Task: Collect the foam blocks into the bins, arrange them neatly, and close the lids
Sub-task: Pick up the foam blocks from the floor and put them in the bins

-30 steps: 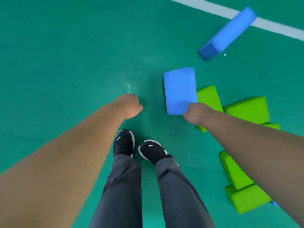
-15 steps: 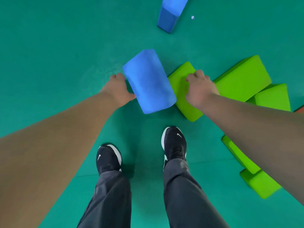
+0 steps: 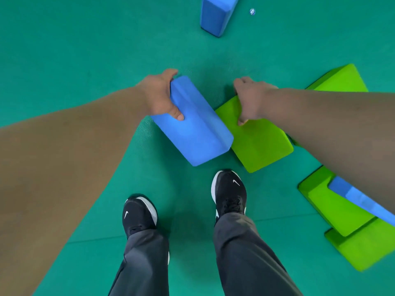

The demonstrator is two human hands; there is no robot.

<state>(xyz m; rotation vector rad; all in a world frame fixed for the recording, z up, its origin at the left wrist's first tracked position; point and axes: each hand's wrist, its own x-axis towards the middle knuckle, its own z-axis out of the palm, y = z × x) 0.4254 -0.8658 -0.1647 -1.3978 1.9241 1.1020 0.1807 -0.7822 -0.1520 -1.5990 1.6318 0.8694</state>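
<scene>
left hand (image 3: pixel 159 96) clamped on rectangular blue foam block (image 3: pixel 192 129), long axis diagonal; right hand (image 3: pixel 250 99) gripping rectangular green foam block (image 3: pixel 259 139) touching its right side.

Open green floor (image 3: pixel 74 50) across the whole left and far-left: clear passage. Centre blocked by a blue block (image 3: pixel 198 124) touching a green block (image 3: pixel 260 137) on its right. Bare gap between these and a far blue block (image 3: pixel 215 16). Right side crowded: green blocks far right (image 3: pixel 342 80) and near right (image 3: pixel 335 206), a blue one (image 3: pixel 359 199) lying on top. Two shoes (image 3: pixel 229 193) stand just near of the centre pair.
</scene>
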